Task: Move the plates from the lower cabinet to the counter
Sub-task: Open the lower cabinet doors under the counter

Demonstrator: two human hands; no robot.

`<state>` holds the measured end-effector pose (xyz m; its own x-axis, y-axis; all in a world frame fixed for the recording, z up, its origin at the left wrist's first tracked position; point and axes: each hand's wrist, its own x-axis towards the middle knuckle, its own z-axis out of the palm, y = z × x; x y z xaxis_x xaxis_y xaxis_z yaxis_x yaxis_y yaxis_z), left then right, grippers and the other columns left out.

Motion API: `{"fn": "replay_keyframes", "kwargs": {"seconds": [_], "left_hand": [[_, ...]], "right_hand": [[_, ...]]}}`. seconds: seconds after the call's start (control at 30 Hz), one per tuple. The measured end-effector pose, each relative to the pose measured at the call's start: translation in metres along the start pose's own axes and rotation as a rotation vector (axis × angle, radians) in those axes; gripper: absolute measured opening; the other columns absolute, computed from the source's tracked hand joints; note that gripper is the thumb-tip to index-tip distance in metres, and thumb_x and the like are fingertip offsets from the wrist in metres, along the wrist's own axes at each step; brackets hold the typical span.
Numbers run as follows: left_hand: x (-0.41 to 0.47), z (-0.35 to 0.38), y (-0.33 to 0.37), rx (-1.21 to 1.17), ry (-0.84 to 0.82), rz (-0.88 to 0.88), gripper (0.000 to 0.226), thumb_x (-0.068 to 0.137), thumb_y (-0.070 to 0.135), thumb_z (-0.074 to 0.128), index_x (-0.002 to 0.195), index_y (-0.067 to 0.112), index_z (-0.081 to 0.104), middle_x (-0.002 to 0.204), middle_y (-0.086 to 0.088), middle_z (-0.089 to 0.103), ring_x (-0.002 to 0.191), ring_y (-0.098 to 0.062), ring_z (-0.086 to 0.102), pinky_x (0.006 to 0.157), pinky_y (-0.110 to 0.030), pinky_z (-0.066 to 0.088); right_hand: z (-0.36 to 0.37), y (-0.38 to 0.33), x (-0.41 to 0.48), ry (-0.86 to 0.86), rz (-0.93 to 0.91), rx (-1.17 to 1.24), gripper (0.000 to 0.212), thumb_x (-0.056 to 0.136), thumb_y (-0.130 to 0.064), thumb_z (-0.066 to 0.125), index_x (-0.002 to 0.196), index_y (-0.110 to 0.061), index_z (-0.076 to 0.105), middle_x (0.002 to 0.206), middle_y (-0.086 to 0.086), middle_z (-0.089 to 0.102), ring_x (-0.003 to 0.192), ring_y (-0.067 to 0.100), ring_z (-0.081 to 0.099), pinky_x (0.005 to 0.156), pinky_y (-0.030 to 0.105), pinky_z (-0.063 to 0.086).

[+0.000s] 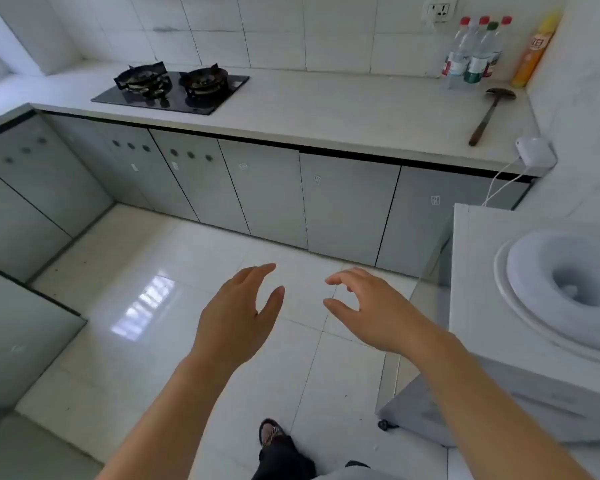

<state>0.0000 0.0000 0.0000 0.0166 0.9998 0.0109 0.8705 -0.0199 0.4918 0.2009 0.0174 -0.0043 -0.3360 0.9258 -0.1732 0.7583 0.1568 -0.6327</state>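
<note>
A row of grey lower cabinet doors (347, 202) runs under the white counter (326, 112); every door is closed and no plates are visible. My left hand (236, 313) and my right hand (371, 306) are stretched out over the white floor tiles, well short of the cabinets. Both hands hold nothing, with fingers spread and slightly curled. The counter's middle stretch lies between the stove and the bottles.
A black two-burner gas stove (174, 88) sits on the counter's left part. Several plastic bottles (475, 50), an orange spray can (534, 46) and a ladle (492, 112) are at the right end. A white water dispenser (548, 306) stands close on my right. More cabinets (25, 202) line the left.
</note>
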Motion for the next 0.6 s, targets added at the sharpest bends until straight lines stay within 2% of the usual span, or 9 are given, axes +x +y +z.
{"fn": "replay_keyframes", "kwargs": {"seconds": [0.1, 0.2, 0.33, 0.43, 0.6], "left_hand": [[0.033, -0.002, -0.016, -0.023, 0.047, -0.012, 0.041, 0.092, 0.044, 0.042, 0.133, 0.035, 0.043, 0.134, 0.017, 0.048, 0.065, -0.006, 0.051, 0.075, -0.023, 0.039], [0.074, -0.003, -0.033, -0.041, 0.067, -0.003, 0.040, 0.092, 0.043, 0.042, 0.132, 0.035, 0.044, 0.134, 0.017, 0.049, 0.061, -0.002, 0.050, 0.074, -0.023, 0.038], [0.145, -0.012, -0.064, -0.027, 0.057, 0.023, 0.041, 0.093, 0.042, 0.041, 0.133, 0.032, 0.043, 0.135, 0.015, 0.048, 0.072, -0.007, 0.052, 0.076, -0.022, 0.038], [0.201, -0.024, -0.084, 0.005, 0.017, 0.055, 0.042, 0.094, 0.041, 0.041, 0.134, 0.030, 0.042, 0.137, 0.012, 0.048, 0.100, -0.013, 0.058, 0.082, -0.020, 0.036], [0.283, -0.037, -0.109, 0.082, -0.062, 0.168, 0.043, 0.094, 0.043, 0.040, 0.135, 0.030, 0.041, 0.136, 0.013, 0.048, 0.098, -0.012, 0.058, 0.078, -0.018, 0.034]], "right_hand": [[0.000, -0.001, 0.036, -0.005, 0.004, 0.006, 0.043, 0.094, -0.045, 0.043, 0.134, -0.028, 0.040, 0.140, -0.015, 0.040, 0.123, 0.004, 0.042, 0.095, 0.019, 0.032], [-0.001, -0.006, 0.081, 0.028, 0.000, -0.007, 0.047, 0.094, -0.044, 0.043, 0.137, -0.027, 0.035, 0.142, -0.013, 0.038, 0.126, 0.005, 0.040, 0.097, 0.021, 0.032], [-0.002, -0.016, 0.152, 0.103, -0.004, -0.025, 0.049, 0.094, -0.042, 0.043, 0.139, -0.026, 0.032, 0.144, -0.013, 0.033, 0.129, 0.007, 0.037, 0.099, 0.020, 0.029], [-0.007, -0.026, 0.202, 0.108, 0.031, -0.022, 0.049, 0.094, -0.042, 0.043, 0.139, -0.027, 0.031, 0.144, -0.015, 0.032, 0.130, 0.006, 0.035, 0.098, 0.019, 0.028], [-0.013, -0.032, 0.278, 0.130, 0.094, -0.054, 0.050, 0.095, -0.042, 0.042, 0.140, -0.026, 0.030, 0.146, -0.013, 0.031, 0.132, 0.008, 0.034, 0.102, 0.022, 0.029]]}}
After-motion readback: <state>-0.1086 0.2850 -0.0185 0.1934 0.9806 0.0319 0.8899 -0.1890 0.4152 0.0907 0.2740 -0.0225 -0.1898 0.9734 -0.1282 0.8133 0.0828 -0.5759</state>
